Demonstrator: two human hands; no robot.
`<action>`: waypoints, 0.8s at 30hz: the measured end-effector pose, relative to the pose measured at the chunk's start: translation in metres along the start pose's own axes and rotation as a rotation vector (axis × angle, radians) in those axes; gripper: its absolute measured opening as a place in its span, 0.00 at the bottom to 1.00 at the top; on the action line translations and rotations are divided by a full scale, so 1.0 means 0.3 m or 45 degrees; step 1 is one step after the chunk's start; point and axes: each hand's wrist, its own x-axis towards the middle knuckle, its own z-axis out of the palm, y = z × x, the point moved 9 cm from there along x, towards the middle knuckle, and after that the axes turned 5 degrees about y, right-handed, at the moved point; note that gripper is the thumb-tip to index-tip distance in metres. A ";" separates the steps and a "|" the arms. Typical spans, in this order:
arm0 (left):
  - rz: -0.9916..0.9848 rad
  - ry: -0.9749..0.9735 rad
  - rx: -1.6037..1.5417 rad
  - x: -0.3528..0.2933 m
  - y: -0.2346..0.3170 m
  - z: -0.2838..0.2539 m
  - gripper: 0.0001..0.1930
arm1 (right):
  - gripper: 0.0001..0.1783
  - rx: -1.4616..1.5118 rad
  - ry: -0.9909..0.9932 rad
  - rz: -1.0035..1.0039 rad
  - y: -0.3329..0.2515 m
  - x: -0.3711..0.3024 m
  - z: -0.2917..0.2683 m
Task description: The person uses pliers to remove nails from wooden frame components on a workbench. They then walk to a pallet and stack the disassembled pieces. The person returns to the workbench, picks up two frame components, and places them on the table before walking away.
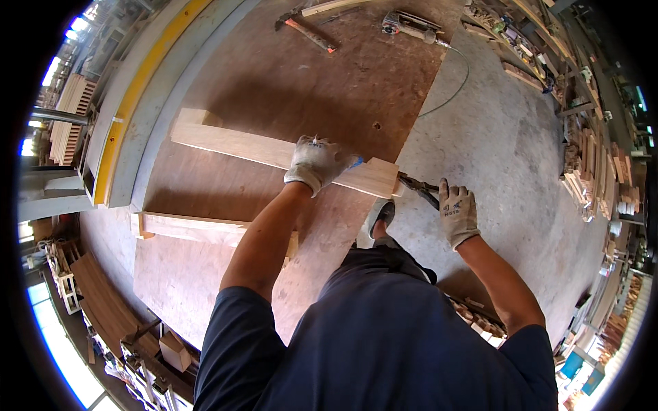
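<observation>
A long pale wooden board [236, 144] with small blocks at its ends lies across a brown plywood sheet. My left hand [314, 163], in a white work glove, grips this board near its right part, and a bit of blue shows beside the fingers. My right hand [458, 211], gloved too, is closed round the handles of dark pliers [419, 185]. Their jaws meet the board's right end; what they pinch there is too small to make out. Nearer to me, a second wooden piece [195, 225] with end blocks lies partly behind my left forearm.
On the plywood [329, 89] at the far side lie a hammer [310, 34] and a nail gun [411, 26] with a hose. A yellow-striped metal beam [130, 103] runs along the left. Stacked wood [593, 168] stands at the right. My shoe [381, 214] is close to the board.
</observation>
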 end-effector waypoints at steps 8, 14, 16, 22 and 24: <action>0.075 0.086 -0.017 -0.001 0.019 -0.016 0.27 | 0.22 0.835 -0.591 0.183 0.031 -0.011 -0.051; -0.060 -0.189 0.102 0.017 0.002 0.024 0.25 | 0.22 0.894 -0.781 0.098 0.062 0.052 -0.076; -0.033 -0.126 0.056 0.021 0.003 0.028 0.26 | 0.22 1.065 -0.772 0.156 0.077 0.043 -0.047; -0.060 -0.106 0.070 0.008 -0.023 0.045 0.26 | 0.16 1.887 -0.882 0.531 -0.029 -0.078 0.192; -0.110 -0.198 0.024 0.041 0.013 0.013 0.24 | 0.15 2.174 -0.793 0.596 -0.121 -0.118 0.330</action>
